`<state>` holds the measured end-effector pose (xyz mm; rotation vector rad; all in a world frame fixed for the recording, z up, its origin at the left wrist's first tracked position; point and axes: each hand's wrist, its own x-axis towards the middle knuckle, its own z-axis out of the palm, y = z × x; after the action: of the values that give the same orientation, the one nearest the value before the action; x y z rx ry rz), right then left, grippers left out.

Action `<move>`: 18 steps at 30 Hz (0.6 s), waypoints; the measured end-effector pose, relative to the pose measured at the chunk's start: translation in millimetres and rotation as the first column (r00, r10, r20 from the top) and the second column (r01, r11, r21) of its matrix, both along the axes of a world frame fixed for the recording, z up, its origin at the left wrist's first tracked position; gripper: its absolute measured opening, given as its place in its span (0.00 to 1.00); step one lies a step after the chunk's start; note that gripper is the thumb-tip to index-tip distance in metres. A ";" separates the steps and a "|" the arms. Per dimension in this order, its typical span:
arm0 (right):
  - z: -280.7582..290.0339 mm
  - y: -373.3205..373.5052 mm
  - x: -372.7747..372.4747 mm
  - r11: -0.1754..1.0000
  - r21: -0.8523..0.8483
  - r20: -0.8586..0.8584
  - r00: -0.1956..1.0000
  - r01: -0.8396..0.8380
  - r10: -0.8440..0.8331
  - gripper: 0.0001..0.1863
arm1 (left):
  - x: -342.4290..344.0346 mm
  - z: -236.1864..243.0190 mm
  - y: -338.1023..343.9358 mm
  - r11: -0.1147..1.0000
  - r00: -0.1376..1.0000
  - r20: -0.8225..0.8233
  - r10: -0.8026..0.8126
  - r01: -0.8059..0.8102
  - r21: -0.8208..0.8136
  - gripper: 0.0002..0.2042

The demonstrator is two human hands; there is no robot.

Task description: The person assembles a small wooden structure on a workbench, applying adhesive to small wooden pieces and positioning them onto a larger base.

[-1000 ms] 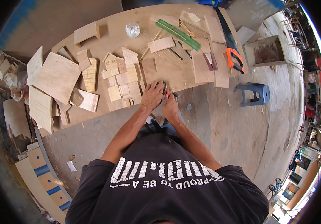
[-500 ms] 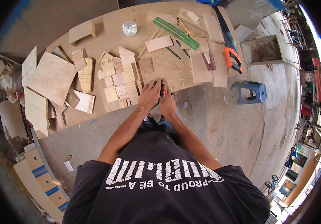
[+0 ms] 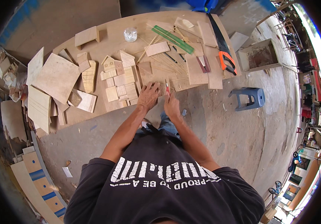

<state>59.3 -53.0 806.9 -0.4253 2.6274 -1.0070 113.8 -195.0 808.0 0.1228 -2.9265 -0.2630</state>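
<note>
A red-handled utility knife (image 3: 167,89) stands up from my right hand (image 3: 172,106), whose fingers are wrapped round its handle at the table's near edge. The blade points away from me. Just left of it, my left hand (image 3: 149,96) rests on the table edge with its fingers bent and close together; whatever is under them is too small or hidden to make out. Next to my left hand lies a flat house-shaped arrangement of small wood pieces (image 3: 120,80), with little windows on one block. Thin wooden sticks (image 3: 171,64) are spread beyond my hands.
A handsaw (image 3: 226,61) and a green ruler (image 3: 173,39) lie on the table (image 3: 110,35). Wood boards (image 3: 58,76) pile up at left. Farther back are a clear glass (image 3: 130,35) and a wooden block (image 3: 86,37). A blue stool (image 3: 248,98) stands right on the floor.
My hands have moved apart. The right has drawn back to the right with the knife, whose blade now shows clear of the left hand. The view has shifted slightly.
</note>
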 end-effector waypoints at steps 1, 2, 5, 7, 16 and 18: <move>-10.7 4.3 5.0 0.999 0.040 -0.001 1.000 -0.026 0.026 0.29 | 0.1 -1.9 0.0 0.999 1.000 0.008 0.002 -0.001 -0.050 0.18; -21.2 7.9 8.1 0.995 0.080 -0.001 0.999 -0.051 0.052 0.29 | -0.1 -3.7 0.1 0.995 1.000 0.016 0.004 -0.002 -0.101 0.17; -33.3 9.3 11.8 0.993 0.087 -0.007 0.997 -0.075 0.076 0.29 | 0.0 -2.4 1.1 0.999 0.999 0.051 0.012 -0.009 -0.052 0.22; -31.0 5.5 14.3 0.994 0.072 0.009 0.997 -0.082 0.081 0.29 | 0.7 -4.1 0.9 0.998 0.999 0.043 0.015 -0.012 -0.057 0.22; -25.1 0.1 15.8 0.998 0.015 0.012 0.998 -0.068 0.067 0.28 | 0.7 -10.0 -0.6 0.999 0.999 0.045 0.009 -0.007 -0.053 0.23; -24.4 0.7 14.3 0.996 0.034 0.006 0.997 -0.082 0.082 0.27 | 0.7 -11.5 -1.1 0.999 1.000 0.024 0.012 -0.011 -0.047 0.23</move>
<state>73.6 -52.4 782.6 -0.5178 2.5962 -0.9348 114.5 -196.0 796.5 0.1365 -2.9532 -0.1929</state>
